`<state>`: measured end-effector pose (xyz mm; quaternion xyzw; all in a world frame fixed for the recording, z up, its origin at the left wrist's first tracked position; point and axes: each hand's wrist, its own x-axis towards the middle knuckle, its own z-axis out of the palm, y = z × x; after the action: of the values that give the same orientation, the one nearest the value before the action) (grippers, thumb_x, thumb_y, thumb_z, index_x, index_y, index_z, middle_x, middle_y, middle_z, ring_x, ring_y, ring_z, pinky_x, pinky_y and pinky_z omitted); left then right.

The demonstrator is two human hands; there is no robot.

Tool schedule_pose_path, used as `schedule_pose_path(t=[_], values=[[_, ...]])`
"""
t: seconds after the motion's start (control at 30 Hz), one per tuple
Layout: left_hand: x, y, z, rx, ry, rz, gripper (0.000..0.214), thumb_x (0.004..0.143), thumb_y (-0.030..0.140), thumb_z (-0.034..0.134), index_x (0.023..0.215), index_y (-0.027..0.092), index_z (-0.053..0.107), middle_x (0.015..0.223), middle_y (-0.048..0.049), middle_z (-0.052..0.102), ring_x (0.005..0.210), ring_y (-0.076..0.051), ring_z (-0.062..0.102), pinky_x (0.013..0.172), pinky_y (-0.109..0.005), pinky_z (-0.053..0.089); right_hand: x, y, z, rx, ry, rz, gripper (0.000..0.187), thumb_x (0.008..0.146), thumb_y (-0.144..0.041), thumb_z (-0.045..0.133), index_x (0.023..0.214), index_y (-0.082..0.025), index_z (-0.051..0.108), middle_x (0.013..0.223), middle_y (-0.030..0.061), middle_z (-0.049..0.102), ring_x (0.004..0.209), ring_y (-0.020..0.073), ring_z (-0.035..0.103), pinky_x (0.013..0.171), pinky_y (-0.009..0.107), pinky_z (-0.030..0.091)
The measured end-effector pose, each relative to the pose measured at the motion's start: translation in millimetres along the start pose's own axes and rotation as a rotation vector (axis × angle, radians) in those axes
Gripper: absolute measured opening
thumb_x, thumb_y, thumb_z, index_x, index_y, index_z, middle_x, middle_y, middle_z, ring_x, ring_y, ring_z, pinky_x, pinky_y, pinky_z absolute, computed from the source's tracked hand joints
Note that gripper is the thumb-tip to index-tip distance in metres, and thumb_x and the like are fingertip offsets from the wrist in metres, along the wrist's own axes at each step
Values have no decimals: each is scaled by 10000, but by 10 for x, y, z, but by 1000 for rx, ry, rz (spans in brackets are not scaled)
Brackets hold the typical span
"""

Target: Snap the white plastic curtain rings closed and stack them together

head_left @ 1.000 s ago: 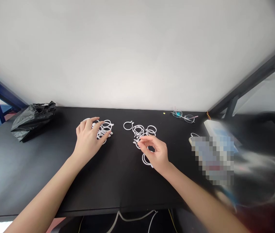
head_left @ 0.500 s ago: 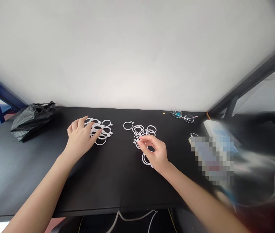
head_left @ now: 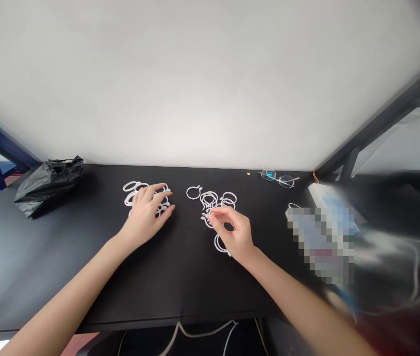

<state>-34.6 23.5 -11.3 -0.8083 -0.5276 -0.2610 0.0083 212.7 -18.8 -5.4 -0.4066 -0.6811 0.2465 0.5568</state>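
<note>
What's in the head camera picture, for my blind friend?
A left hand spread over white rings on a black table; a right hand, pinch-shaped, at a second ring cluster. A black bag sits left, glasses right.

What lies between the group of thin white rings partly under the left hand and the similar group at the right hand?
In the head view, a single thin white ring lies there on the black tabletop, nearer to the right group.

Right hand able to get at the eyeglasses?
Probably yes: the eyeglasses lie beyond and to the right of the right hand, with nothing seen standing between. It's at some white rings, possibly holding one.
</note>
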Motion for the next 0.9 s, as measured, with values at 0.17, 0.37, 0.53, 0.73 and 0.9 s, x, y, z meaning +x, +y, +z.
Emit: schedule_pose_path(t=[0.17, 0.37, 0.53, 0.73, 0.9], values=[[132, 246, 132, -66, -197, 226, 387, 1008, 313, 367, 1320, 167, 542, 1409, -164, 524, 1280, -314, 486, 1067, -531, 402, 2, -9, -10, -10, 3, 14, 86, 896, -234, 637, 952, -203, 693, 841, 44, 752, 713, 165, 730, 616, 269, 613], [407, 239, 372, -97, -246, 199, 349, 989, 322, 370, 1166, 117, 590, 1350, -221, 550, 1230, -343, 529, 1020, -553, 435, 7, -40, -25, 4, -4, 19, 98, 905, -252, 623, 956, -208, 693, 833, 47, 746, 720, 175, 731, 616, 281, 613], [453, 226, 327, -150, -240, 174, 297, 1001, 287, 319, 937, 165, 583, 1064, -154, 653, 944, -278, 633, 855, -461, 517, 8, -18, -23, 24, -10, 20, 99, 904, -253, 622, 955, -202, 690, 826, 50, 742, 731, 179, 735, 632, 285, 616], [205, 306, 20, -829, -255, -143, 267, 969, 444, 503, 975, 193, 592, 1087, -100, 714, 1018, -239, 675, 930, -407, 521, 9, -12, -12, 53, -13, 73, 151, 898, -273, 629, 1025, -208, 680, 864, 54, 740, 717, 167, 728, 615, 269, 607], [71, 411, -54, -1380, -431, -411, 283, 922, 449, 618, 947, 168, 629, 945, -71, 759, 845, -184, 720, 922, -388, 546, 21, -6, -25, 100, -77, 120, 387, 880, -283, 658, 1260, -248, 597, 996, 56, 723, 705, 136, 708, 641, 267, 613]])
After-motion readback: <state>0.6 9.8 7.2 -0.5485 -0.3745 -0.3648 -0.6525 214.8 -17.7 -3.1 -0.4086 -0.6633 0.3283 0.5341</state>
